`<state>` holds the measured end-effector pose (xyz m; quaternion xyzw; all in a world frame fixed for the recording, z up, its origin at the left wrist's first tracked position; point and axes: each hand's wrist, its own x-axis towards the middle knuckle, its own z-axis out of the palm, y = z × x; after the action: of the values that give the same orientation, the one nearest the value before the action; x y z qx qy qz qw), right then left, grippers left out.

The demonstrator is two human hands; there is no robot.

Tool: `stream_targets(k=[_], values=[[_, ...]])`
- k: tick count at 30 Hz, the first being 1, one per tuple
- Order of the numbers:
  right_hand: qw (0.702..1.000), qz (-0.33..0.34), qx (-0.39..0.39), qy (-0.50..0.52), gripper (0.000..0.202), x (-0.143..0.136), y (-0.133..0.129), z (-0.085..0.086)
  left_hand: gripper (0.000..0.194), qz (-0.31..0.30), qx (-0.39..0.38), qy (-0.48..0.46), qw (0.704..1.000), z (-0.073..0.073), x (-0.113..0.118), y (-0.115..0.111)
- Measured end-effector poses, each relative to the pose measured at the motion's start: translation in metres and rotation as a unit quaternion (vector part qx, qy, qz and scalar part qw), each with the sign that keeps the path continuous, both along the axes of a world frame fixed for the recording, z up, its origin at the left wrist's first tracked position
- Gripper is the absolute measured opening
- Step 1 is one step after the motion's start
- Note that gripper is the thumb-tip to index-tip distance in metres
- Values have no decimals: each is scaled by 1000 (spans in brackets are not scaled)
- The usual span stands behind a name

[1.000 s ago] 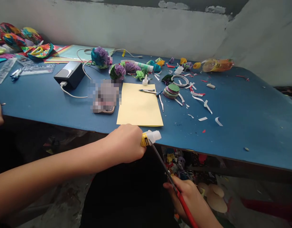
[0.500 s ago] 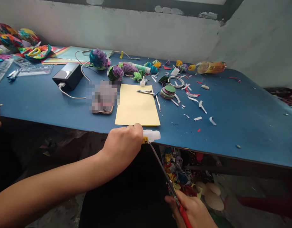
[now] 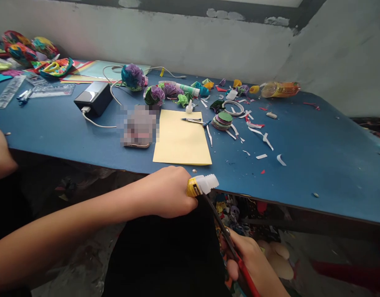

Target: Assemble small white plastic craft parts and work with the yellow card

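Observation:
My left hand is wrapped round a glue bottle with a yellow label. Its white threaded neck is uncapped and points right, just off the table's front edge. In my right hand are red-handled scissors, their blades running up and left so that the tips meet the bottle near its shoulder. Whether the tips press into it I cannot tell. Beyond, on the table, lies a yellow paper sheet with a drawing compass on it. A white nozzle cap stands by the sheet's far edge.
A blurred-out phone and a black power box with a cable are to the left. Stacked paper circles, a tape ring, paper scraps and a plastic bottle lie right. Another person's arm shows at far left.
The glue bottle has turned and moved slightly right and down, showing more of its label. The scissors have moved a little right with it. At left, the other person's arm shows more.

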<state>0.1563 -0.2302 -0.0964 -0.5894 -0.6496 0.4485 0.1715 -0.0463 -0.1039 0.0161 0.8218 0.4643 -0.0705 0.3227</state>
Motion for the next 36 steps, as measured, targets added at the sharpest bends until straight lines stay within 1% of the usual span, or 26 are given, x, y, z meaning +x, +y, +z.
stream_targets(k=[3, 6, 9, 15, 18, 21, 23, 27, 29, 31, 36], values=[[1000, 10, 25, -5, 25, 0, 3, -3, 14, 24, 43, 32, 998, -3, 3, -1], [999, 24, 31, 5, 39, -2, 5, -6, 18, 51, 98, 68, 992, -5, 7, -3], [999, 23, 31, 0, 50, -2, 4, -5, 22, 67, 131, 97, 984, -6, 11, -5], [999, 15, 22, -27, 54, 4, 0, -2, 20, 87, 149, 137, 975, -5, 13, -7], [999, 8, 21, -30, 56, 1, 1, -3, 22, 91, 154, 143, 973, -4, 16, -6], [1000, 5, 14, -24, 59, -7, 2, -4, 22, 76, 152, 133, 976, -3, 18, -2], [1000, 5, 9, -24, 54, -12, 3, -3, 24, 57, 146, 120, 980, -2, 18, 3], [998, 0, 22, -66, 24, -12, 8, 0, 26, 12, 97, 91, 991, -1, 14, 13], [995, -6, 31, -98, 16, -8, 12, 2, 27, -4, 67, 80, 995, 0, 12, 17], [991, -11, 40, -128, 20, -4, 15, 4, 28, -12, 49, 72, 996, 2, 10, 20], [983, -14, 61, -175, 39, 5, 15, 4, 27, -20, 34, 68, 997, 6, 9, 23]])
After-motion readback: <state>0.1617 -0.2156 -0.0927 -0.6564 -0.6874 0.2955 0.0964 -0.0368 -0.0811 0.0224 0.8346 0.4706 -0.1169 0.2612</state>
